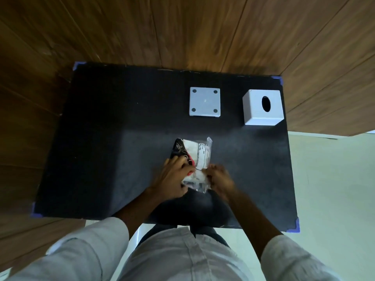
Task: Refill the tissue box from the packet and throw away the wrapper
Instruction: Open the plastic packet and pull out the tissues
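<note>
- While both hands are working the near end of the tissue packet (pixel 193 159), it's lying on the black table (pixel 101 138), centre-front, long axis running away from the person.
- Left hand (pixel 174 179) is closing on the packet's left near edge, fingers curled over the printed wrapper.
- Right hand (pixel 219 179) is pinching the clear plastic at the right near corner, fingers shut on it.
- Judging by that, the wrapper is getting torn open at the near end; tissues aren't out yet.
- Tissue box cover (pixel 262 107) is sitting far right, oval slot up; its base plate (pixel 205 102) is lying apart, just left of it.
- Key relation: both box parts are lying beyond and right of the hands, so the right hand is nearer for the reach.
- No bin is showing anywhere.
</note>
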